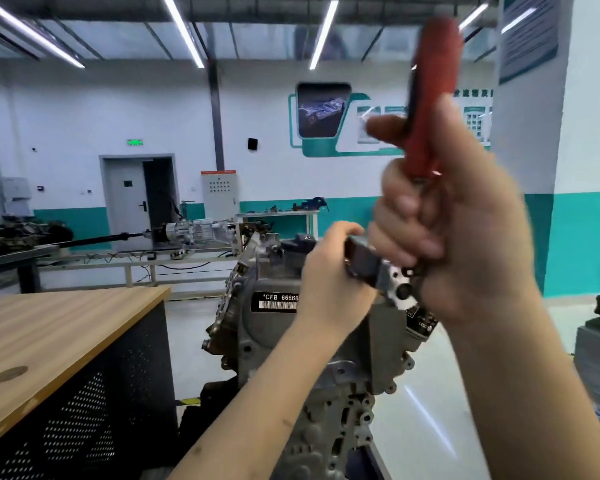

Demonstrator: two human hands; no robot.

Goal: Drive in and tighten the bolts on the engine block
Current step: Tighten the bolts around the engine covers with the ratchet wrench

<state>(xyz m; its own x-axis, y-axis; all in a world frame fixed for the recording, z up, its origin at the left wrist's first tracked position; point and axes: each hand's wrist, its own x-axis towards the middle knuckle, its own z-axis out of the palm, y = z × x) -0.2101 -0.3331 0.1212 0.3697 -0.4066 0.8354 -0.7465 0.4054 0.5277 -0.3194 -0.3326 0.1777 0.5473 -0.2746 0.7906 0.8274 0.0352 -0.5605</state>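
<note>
Engine block (312, 344), grey cast metal with a white-on-black label reading "*CFB 6666", stands in the lower middle of the frame, just right of a wood-topped bench (49, 334) with a perforated dark front. The left hand (329, 275) reaches up from the bottom of the frame and curls its fingers over the top edge of the block, its grip closed on a dark blocky part (361, 263) that sits there. The right hand (465, 244), large and blurred at the right of the frame, is clenched around the lower end of a tool with a red handle (430, 109); the handle rises nearly upright toward the upper right of the frame, with a black strip along its left edge and what seems to be the thumb lying alongside it. The metal end of the tool is hidden inside the fist, and whether it meets a bolt cannot be told. Just below the right fist, on the upper right corner of the block, is a bright silver fitting (400, 289) with a dark round hole. In the background, at the left middle of the frame, a gearbox with a long shaft (174, 233) lies on a low metal frame, a grey door (127, 199) stands partly open, and a pale cabinet with an orange top (219, 194) is set against the white and teal wall. Long ceiling lights (184, 32) run across the top of the frame.
</note>
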